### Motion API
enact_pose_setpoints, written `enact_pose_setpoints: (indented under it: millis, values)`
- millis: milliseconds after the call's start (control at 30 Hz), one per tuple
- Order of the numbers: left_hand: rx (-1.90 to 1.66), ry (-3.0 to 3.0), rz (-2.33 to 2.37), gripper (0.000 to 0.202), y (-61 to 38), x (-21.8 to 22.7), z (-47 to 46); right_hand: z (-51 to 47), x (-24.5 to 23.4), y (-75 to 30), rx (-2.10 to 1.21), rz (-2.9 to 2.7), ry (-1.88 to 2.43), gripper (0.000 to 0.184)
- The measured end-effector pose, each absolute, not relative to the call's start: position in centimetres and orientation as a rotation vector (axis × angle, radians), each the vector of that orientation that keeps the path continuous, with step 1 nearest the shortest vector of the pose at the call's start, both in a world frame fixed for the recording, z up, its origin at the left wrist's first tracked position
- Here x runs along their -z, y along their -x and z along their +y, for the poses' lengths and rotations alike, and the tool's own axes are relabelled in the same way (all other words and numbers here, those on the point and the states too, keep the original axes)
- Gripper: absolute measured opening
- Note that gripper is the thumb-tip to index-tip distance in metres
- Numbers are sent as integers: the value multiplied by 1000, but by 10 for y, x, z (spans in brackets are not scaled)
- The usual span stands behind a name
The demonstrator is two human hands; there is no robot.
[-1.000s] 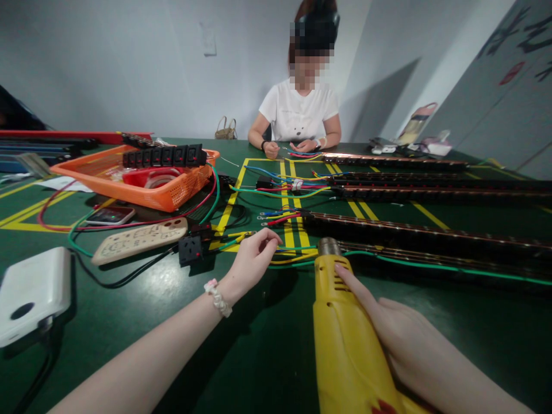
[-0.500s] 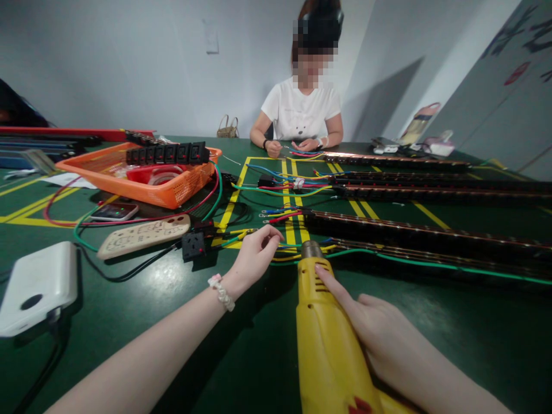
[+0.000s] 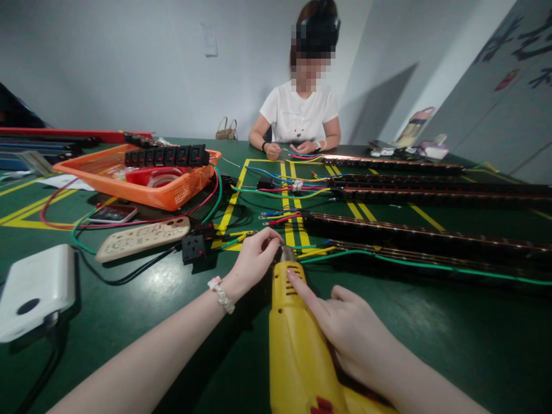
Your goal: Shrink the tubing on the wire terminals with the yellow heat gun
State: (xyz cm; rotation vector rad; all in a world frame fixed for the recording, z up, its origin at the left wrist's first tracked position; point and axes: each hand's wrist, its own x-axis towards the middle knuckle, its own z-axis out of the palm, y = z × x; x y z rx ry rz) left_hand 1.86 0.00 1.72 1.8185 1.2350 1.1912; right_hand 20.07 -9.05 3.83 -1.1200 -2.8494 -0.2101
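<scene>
My right hand (image 3: 351, 325) is closed around a yellow heat gun (image 3: 295, 333), its index finger lying along the vented front of the body. The metal nozzle (image 3: 287, 253) points away from me, just right of my left hand (image 3: 257, 253). That hand is closed in a pinch on wires, and its fingertips hide the exact spot gripped. Green and yellow wires (image 3: 317, 253) run rightward from there to a long dark strip (image 3: 414, 261) with copper-coloured rails. To the left of the same hand lies a black socket block (image 3: 194, 248).
An orange basket (image 3: 172, 192) holds parts, with a black socket strip (image 3: 166, 155) across it. Nearby are a patterned power strip (image 3: 144, 238), a phone-like device (image 3: 114, 214) and a white box (image 3: 41, 290). Several long strips (image 3: 431, 230) lie right. A co-worker (image 3: 299, 115) sits opposite.
My right hand has moved the heat gun to the left, bringing its nozzle close beside my left fingers. My left hand has stayed in nearly the same place.
</scene>
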Motion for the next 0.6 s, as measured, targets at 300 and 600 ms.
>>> enact_pose_setpoints:
  millis: [300,600]
  values:
    - [-1159,-1818,1169,18,-17,-19,-2,-91,-40,-202,296,-2752,1055,79]
    - [-1178,-1773,1178,18,-17,-18,-1,-91,-41,-205,316,-2728,1053,79]
